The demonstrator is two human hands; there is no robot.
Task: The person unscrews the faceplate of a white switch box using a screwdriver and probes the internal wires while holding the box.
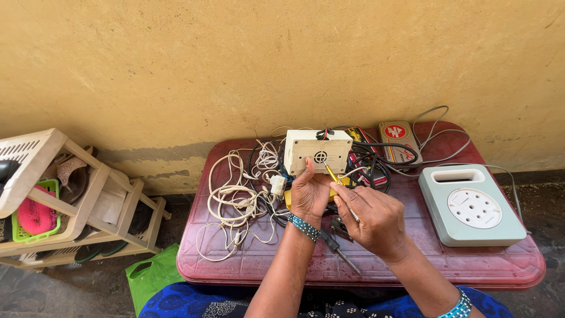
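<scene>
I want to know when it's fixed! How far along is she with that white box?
Done: white box stands up, wires poking from its top. In hand: left hand steadies it while right hand aims the yellow screwdriver at its front. Left: the box looks closed; another screwdriver lies unused on the red table.

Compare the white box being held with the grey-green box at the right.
The white box is smaller and stands on edge, steadied by the left hand; the grey-green box lies flat, untouched. The white one has a small round grille, the grey-green one a large white disc. Both are cabled plastic boxes on the red table.
</scene>
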